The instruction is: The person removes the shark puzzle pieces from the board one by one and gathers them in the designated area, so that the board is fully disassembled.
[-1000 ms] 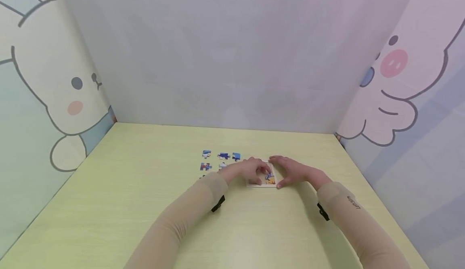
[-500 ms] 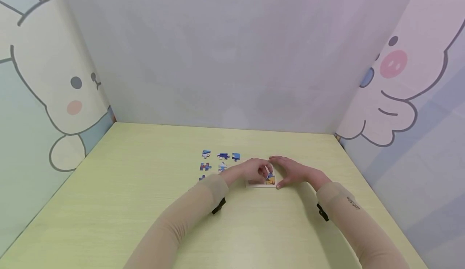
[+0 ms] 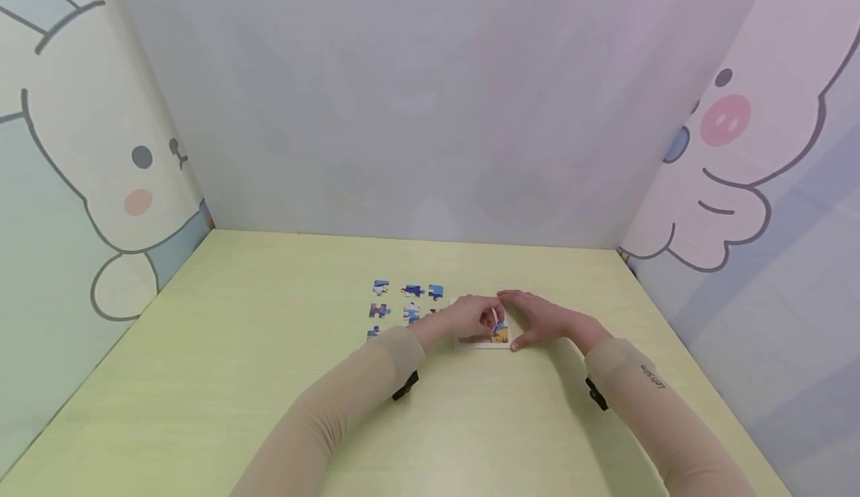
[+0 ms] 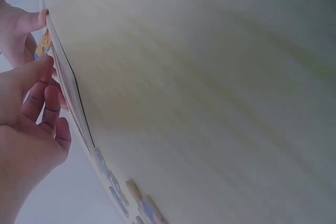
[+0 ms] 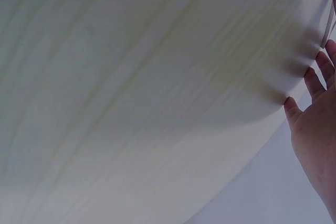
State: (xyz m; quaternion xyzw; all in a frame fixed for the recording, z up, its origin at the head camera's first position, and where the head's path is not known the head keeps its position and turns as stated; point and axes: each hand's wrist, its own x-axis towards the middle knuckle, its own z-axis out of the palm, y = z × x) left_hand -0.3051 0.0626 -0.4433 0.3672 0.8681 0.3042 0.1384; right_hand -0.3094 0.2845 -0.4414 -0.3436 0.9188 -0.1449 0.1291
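Observation:
In the head view my left hand [image 3: 472,316] is over a pale shallow puzzle frame [image 3: 473,345]. Its thumb and fingers pinch a small jigsaw puzzle piece, mostly hidden by the fingers. Beneath the fingertips an orange and blue patch of puzzle [image 3: 500,336] shows in the frame's near right corner. The left wrist view shows the thumb against this orange and blue patch [image 4: 43,45], other fingers curled. My right hand [image 3: 543,316] rests along the frame's right side with fingers spread, thumb at the near corner. The right wrist view shows its fingertips touching the tabletop.
Loose puzzle pieces lie in rows left of the frame, among them a blue one [image 3: 436,291], a dark blue one [image 3: 413,290] and a red and blue one [image 3: 378,310]. My left forearm covers part of that area. Walls enclose the yellow table [image 3: 302,273] at back and sides.
The left fingers have drawn together over the orange and blue patch and shifted slightly at the frame's right part. The right hand stays at the frame's side.

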